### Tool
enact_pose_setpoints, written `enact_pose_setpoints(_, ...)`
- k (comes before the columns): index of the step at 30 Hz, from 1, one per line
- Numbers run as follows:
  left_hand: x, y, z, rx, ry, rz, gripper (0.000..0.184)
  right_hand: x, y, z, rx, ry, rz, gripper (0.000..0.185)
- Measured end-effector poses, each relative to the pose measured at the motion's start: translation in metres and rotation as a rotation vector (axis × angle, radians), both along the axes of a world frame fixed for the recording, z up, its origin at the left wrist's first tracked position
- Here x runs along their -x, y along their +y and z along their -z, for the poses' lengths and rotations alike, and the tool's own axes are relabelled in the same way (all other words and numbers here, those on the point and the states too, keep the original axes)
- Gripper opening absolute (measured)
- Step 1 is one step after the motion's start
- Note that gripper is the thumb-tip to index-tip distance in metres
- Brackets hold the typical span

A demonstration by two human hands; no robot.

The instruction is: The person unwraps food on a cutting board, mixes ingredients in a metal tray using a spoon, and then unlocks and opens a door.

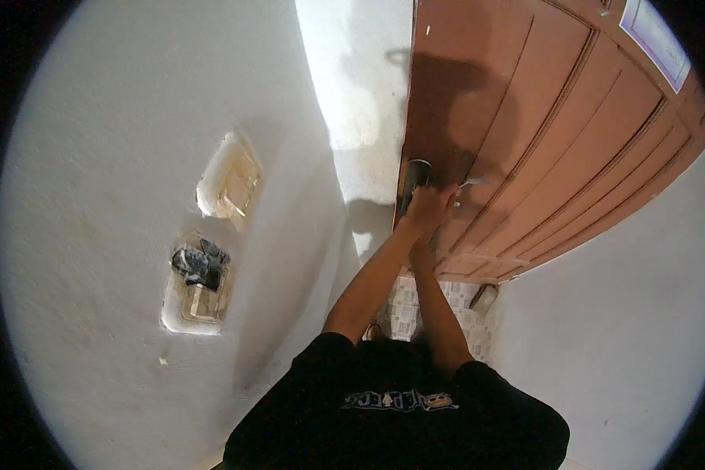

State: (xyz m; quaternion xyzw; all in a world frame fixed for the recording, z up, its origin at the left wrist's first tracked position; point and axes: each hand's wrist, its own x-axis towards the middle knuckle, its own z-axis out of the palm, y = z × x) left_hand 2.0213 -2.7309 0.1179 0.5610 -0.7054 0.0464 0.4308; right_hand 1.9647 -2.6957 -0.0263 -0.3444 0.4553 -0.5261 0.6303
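Both my arms reach forward to the edge of a brown panelled wooden door (517, 133). My left hand (424, 205) is closed at the door's edge, just below a dark fitting with a bright curved rim (417, 176), which looks like part of a lock or handle. My right hand (446, 205) is close beside it, partly covered by the left, with its fingers closed. A small shiny metal piece (472, 182) sticks out to the right by its fingertips; whether the hand grips it cannot be made out. The hands overlap, hiding what lies between them.
On the left wall are two recessed boxes: an upper one (239, 188) and a lower one (200, 301) with crumpled dark material (202, 262) in it. A paper sheet (656, 39) is on the door. Patterned floor tiles (403, 313) and a small object (484, 299) lie below.
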Motion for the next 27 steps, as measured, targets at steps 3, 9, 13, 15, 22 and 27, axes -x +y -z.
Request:
enact_pose_setpoints(3,0.001,0.003,-0.002,0.030,-0.018,0.004,0.020,-0.002,-0.005,0.000,-0.012,-0.009,-0.006,0.045)
enact_pose_setpoints(9,-0.007,0.002,-0.002,-0.041,-0.226,0.089,0.014,-0.007,-0.012,0.001,-0.028,-0.004,-0.002,0.046)
enact_pose_setpoints(13,-0.006,0.003,0.008,0.102,-0.441,0.014,0.015,-0.008,-0.013,0.008,-0.040,-0.012,-0.029,0.046)
enact_pose_setpoints(15,-0.010,-0.007,0.016,0.018,-0.543,0.004,0.015,-0.012,-0.013,0.010,-0.051,-0.016,-0.040,0.046)
enact_pose_setpoints(22,-0.003,-0.005,0.002,-0.181,-0.522,0.102,0.025,-0.012,-0.010,0.012,-0.073,-0.034,-0.047,0.047)
enact_pose_setpoints(27,-0.007,0.010,-0.033,-0.370,-0.367,0.140,0.027,0.006,-0.005,-0.040,0.334,0.288,0.315,0.047)
